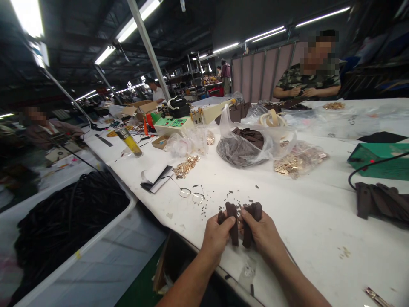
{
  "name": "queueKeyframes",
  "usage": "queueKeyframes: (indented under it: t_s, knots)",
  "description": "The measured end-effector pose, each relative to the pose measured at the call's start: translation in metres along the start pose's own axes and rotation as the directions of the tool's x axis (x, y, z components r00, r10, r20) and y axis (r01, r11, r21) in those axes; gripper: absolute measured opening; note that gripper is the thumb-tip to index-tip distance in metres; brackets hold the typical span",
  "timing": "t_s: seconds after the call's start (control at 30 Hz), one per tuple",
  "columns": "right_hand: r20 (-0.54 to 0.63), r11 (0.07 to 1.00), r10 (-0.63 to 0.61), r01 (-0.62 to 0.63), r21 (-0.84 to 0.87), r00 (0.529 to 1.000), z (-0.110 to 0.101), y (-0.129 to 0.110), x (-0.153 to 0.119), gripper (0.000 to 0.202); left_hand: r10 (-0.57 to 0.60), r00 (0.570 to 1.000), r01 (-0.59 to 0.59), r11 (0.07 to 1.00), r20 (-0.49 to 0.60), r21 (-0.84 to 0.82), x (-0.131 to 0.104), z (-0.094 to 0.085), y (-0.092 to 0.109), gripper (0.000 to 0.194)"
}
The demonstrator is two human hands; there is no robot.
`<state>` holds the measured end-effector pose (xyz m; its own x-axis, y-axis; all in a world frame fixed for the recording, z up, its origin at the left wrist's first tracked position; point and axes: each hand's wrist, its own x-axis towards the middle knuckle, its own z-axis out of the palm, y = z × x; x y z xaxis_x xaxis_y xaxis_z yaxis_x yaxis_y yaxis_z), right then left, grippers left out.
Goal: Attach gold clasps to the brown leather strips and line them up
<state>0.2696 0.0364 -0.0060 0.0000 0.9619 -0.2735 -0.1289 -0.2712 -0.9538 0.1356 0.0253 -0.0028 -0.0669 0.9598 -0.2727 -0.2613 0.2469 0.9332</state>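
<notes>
Near the table's front edge, my left hand (pixel 219 232) is closed around a dark brown strip (pixel 234 230), its thumb pressed on the front. Just to the right, my right hand (pixel 260 226) grips another dark brown piece (pixel 247 234), folded over at the top. The two pieces hang side by side with a narrow gap low down; whether they join behind the fingers cannot be made out. Small dark bits (pixel 230 198) lie scattered on the white table (pixel 306 221) beyond my hands. Eyeglasses (pixel 192 195) rest to the left of them.
Farther back are gold metal parts (pixel 187 166), a plastic bag of brown pieces (pixel 244 147), a bagged gold pile (pixel 298 162) and a bottle (pixel 129 143). A green box (pixel 380 160) sits right. A bin of black strips (pixel 73 213) stands left. A person in camouflage (pixel 309 81) sits opposite.
</notes>
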Motion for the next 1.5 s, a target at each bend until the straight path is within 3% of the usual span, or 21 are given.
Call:
queueKeyframes:
  t_s: [0.13,0.3,0.5,0.67,0.83,1.0,1.13,1.27,1.4,1.5]
  knots:
    - [-0.020,0.983,-0.065,0.061,-0.172,0.998,-0.001,-0.005,-0.001,0.041,0.026,1.000,-0.027,0.995,0.012,0.093,0.001,-0.007,-0.003,0.022]
    - [0.018,0.960,-0.006,0.011,-0.280,1.000,-0.003,-0.010,-0.002,0.026,0.041,0.992,-0.060,0.986,0.123,0.157,-0.003,-0.011,-0.003,0.025]
    - [-0.059,0.945,-0.059,0.037,-0.324,0.996,-0.003,-0.016,-0.005,0.024,0.079,0.978,-0.126,0.961,0.191,0.247,-0.006,-0.013,0.001,0.026]
    - [-0.083,0.966,-0.053,0.030,-0.258,0.995,-0.003,-0.015,-0.005,0.014,0.135,0.970,-0.203,0.908,0.203,0.366,-0.010,-0.009,0.002,0.021]
    - [-0.096,0.991,0.004,-0.017,-0.136,0.995,-0.005,-0.016,-0.004,0.038,0.178,0.963,-0.250,0.868,0.201,0.430,-0.010,-0.007,0.005,0.019]
    - [-0.043,0.998,-0.029,0.026,-0.059,0.999,-0.008,-0.022,-0.004,0.045,0.187,0.958,-0.267,0.863,0.219,0.428,-0.007,-0.010,0.005,0.018]
    - [0.075,0.985,-0.053,0.065,-0.162,0.996,-0.006,-0.018,-0.003,0.031,0.208,0.944,-0.314,0.803,0.256,0.507,-0.009,-0.012,0.002,0.021]
    - [0.016,0.963,-0.080,0.082,-0.258,0.997,-0.002,-0.012,-0.002,0.022,0.259,0.920,-0.389,0.678,0.293,0.623,-0.012,-0.011,0.006,0.020]
    - [-0.044,0.962,-0.086,0.072,-0.263,0.995,-0.003,-0.015,-0.005,0.020,0.319,0.862,-0.508,0.543,0.395,0.668,-0.018,-0.006,0.016,0.018]
    - [-0.031,0.982,-0.084,0.078,-0.169,0.996,-0.008,-0.018,-0.004,0.027,0.315,0.864,-0.504,0.571,0.393,0.648,-0.018,-0.003,0.021,0.018]
